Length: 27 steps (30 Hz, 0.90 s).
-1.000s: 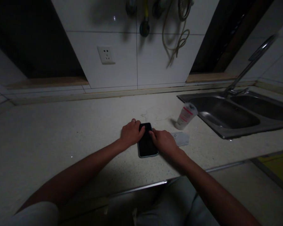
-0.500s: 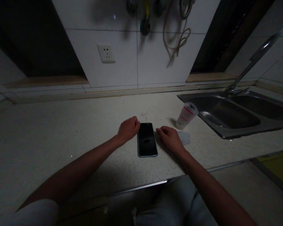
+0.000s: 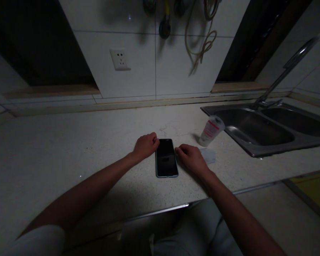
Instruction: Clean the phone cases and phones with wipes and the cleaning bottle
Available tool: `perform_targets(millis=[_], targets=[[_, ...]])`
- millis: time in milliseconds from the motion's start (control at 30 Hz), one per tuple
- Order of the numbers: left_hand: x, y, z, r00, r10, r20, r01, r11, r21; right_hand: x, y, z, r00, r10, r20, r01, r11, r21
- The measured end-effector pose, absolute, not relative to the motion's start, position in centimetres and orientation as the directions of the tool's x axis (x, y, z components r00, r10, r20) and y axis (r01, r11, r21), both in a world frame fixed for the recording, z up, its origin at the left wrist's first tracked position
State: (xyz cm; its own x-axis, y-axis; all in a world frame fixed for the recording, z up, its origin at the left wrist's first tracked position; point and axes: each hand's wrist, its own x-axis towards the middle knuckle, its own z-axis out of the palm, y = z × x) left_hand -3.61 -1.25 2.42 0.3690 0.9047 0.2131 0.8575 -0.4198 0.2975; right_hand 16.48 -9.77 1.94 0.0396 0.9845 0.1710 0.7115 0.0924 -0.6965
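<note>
A smartphone with a dark screen and a pale bluish edge lies flat on the speckled countertop, its screen facing up. My left hand rests in a loose fist at its upper left edge, fingertips touching or almost touching it. To the right of the phone, my right hand is curled closed, thumb against the fingers and close to the phone's side. Nothing shows in either hand. Partly behind my right hand lies a light folded cloth or tissue.
A clear plastic cup with pink print stands beyond my right hand. Farther right is a steel double sink with a tall faucet. On the tiled wall are a socket, pipe fittings and a hanging cord. The counter's front edge is near my body.
My right hand has shifted very slightly left toward the phone, and my left fingertips a touch right onto its edge. The phone, cup and cloth stay put.
</note>
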Motion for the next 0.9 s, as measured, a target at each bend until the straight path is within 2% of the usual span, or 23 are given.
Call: perform_targets(millis=[900], targets=[[-3.69, -0.98, 2.13, 0.346, 0.914, 0.214, 0.853, -0.401, 0.333, 16.53, -10.16, 2.20, -0.034, 0.983, 0.178, 0.767, 0.140, -0.626]])
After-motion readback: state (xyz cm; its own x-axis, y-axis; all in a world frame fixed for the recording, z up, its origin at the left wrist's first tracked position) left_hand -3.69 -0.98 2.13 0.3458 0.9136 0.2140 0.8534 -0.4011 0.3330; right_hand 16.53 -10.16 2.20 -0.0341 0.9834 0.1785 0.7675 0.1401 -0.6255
